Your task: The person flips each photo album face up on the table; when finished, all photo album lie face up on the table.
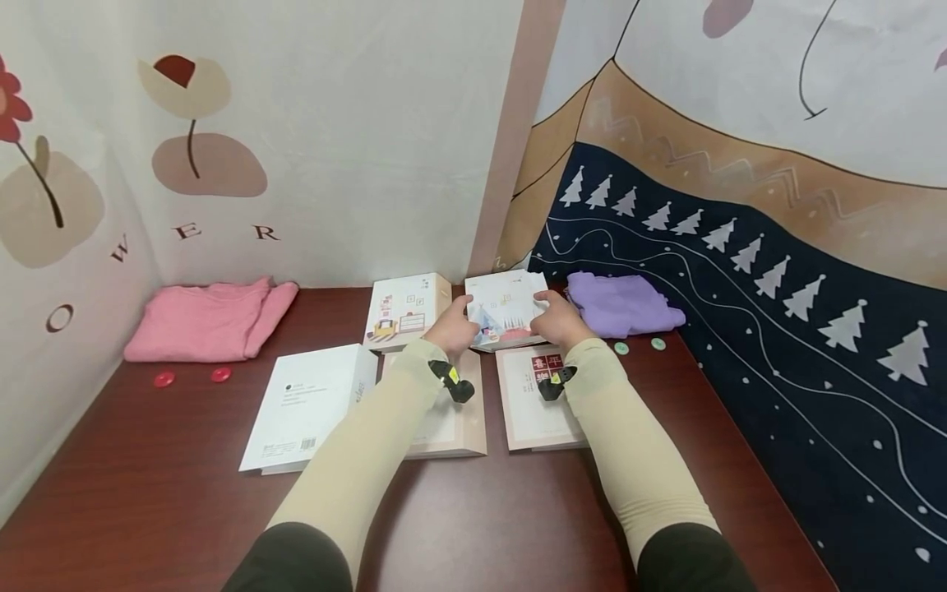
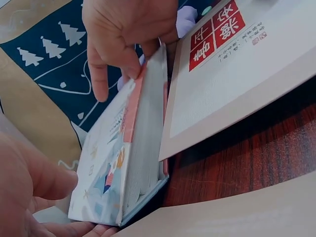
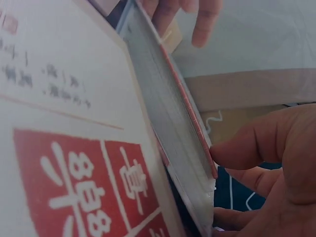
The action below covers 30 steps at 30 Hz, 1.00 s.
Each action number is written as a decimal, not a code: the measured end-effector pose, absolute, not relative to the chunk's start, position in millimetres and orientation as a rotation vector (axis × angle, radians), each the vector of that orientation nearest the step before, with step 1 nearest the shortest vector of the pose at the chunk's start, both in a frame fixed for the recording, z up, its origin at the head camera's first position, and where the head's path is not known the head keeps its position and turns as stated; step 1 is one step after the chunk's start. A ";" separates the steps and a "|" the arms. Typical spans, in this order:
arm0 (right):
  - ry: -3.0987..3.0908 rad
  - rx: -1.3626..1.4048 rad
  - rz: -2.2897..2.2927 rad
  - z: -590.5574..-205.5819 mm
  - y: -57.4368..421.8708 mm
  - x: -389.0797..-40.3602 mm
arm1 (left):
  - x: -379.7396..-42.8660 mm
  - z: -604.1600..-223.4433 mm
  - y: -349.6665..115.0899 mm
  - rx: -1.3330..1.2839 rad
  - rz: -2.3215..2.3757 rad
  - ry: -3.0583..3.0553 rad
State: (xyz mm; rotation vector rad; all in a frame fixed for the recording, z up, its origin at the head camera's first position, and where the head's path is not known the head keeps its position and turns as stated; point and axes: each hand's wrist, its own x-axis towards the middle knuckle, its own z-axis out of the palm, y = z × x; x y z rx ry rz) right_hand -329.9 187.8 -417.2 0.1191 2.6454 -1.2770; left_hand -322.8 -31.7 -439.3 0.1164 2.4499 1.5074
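Note:
Between my two hands, at the back of the table, is a thick white book [image 1: 506, 304] with a picture of a tent and coloured scenery on its cover. My left hand [image 1: 453, 326] grips its left side, with the fingers [image 2: 94, 230] at the lower edge. On the opposite side my right hand [image 1: 562, 321] holds it, the thumb [image 3: 237, 150] against the cover's edge. In both wrist views its page block [image 3: 165, 98] faces the camera. Right in front lies a book with a red character block [image 1: 543, 362], partly covered by my right forearm.
Left of the held book lies another illustrated book [image 1: 403, 308]. A white book [image 1: 311, 403] and a beige-edged book [image 1: 444, 427] lie nearer. Pink folded cloth [image 1: 210, 321] with red buttons [image 1: 164, 379] sits left, purple cloth [image 1: 621, 304] with green buttons [image 1: 658, 344] right. Fabric-covered walls [image 1: 355, 148] enclose the back.

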 end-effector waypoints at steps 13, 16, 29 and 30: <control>2.547 0.078 -1.395 -432.0 190.3 -341.9 | -320.0 -434.4 -40.6 0.127 1.456 2.449; 2.547 0.061 -1.403 -432.2 189.7 -341.9 | -319.8 -433.7 -42.7 0.157 1.444 2.460; 2.579 -0.002 -1.521 -418.7 169.6 -326.7 | -315.2 -421.6 -77.0 0.238 1.568 2.502; 2.572 -0.016 -1.537 -416.3 166.4 -325.6 | -315.3 -420.3 -81.9 0.237 1.581 2.508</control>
